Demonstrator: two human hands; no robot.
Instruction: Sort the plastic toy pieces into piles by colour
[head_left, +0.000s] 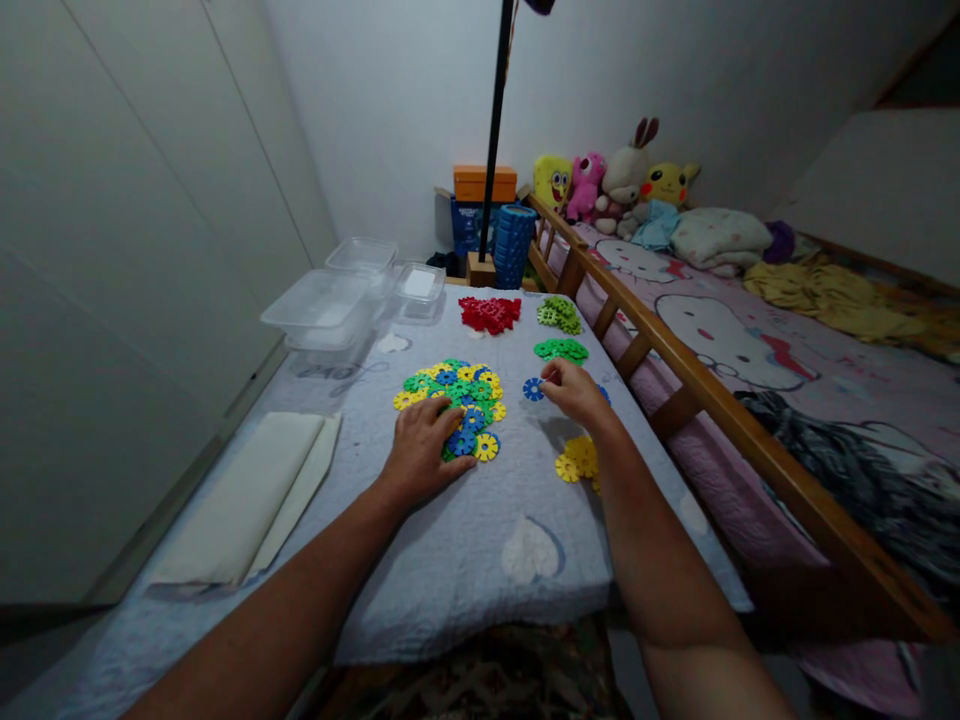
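A mixed heap of yellow, green and blue snowflake discs (459,392) lies in the middle of a cloth-covered table (465,540). My left hand (425,450) rests flat on the heap's near edge, fingers spread over the discs. My right hand (576,392) pinches a blue disc (533,389) just right of the heap. Sorted groups lie around: red discs (489,313) at the back, light green discs (559,313) and darker green discs (561,350) to their right, and yellow discs (577,460) under my right forearm.
Clear plastic containers (330,310) stand at the table's back left. A folded white cloth (247,500) lies at the left. A wooden bed rail (697,390) runs along the right, with plush toys (615,185) on the bed. A black pole (495,130) rises behind the table.
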